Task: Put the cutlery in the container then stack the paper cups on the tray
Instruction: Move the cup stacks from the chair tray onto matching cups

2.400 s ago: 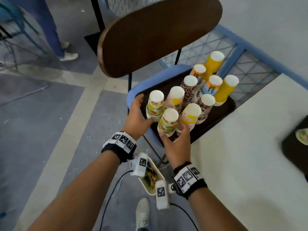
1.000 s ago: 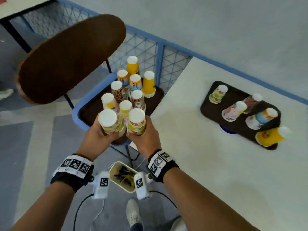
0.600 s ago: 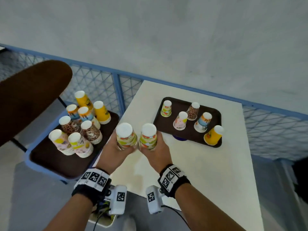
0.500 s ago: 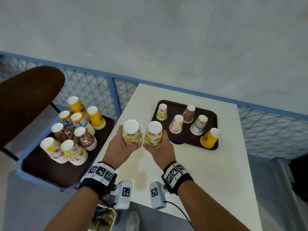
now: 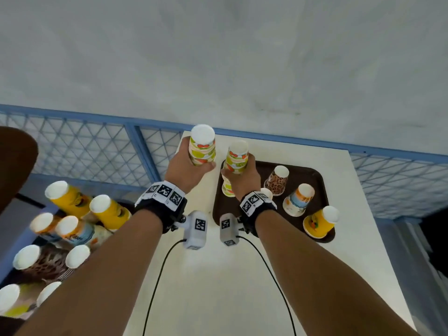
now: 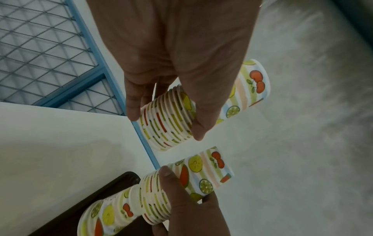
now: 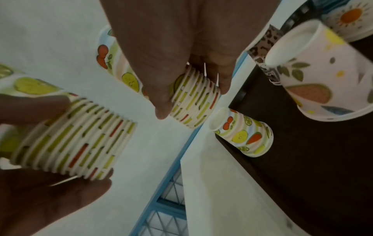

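Note:
My left hand (image 5: 191, 168) grips a stack of upturned fruit-print paper cups (image 5: 203, 147) over the far left corner of the white table. The stack's ribbed rims (image 6: 167, 121) sit between thumb and fingers. My right hand (image 5: 238, 183) grips a second fruit-print stack (image 5: 238, 156), held just above a single fruit-print cup (image 7: 242, 135) at the left end of the dark brown tray (image 5: 317, 177). On the tray also stand a leopard-print cup (image 5: 277, 178), a blue cup (image 5: 299, 200), a yellow cup (image 5: 320, 221) and a pastel leaf-print cup (image 7: 315, 76).
Several more cup stacks (image 5: 70, 229) stand on a second tray on a chair at the lower left, beside the brown chair back (image 5: 14, 166). A blue mesh railing (image 5: 145, 151) runs behind the white table (image 5: 218, 287). A grey wall lies beyond.
Both hands lifted a fruit-print stack each from the chair's tray and carried them right and forward to the table's tray. The right stack now hangs over the single fruit cup.

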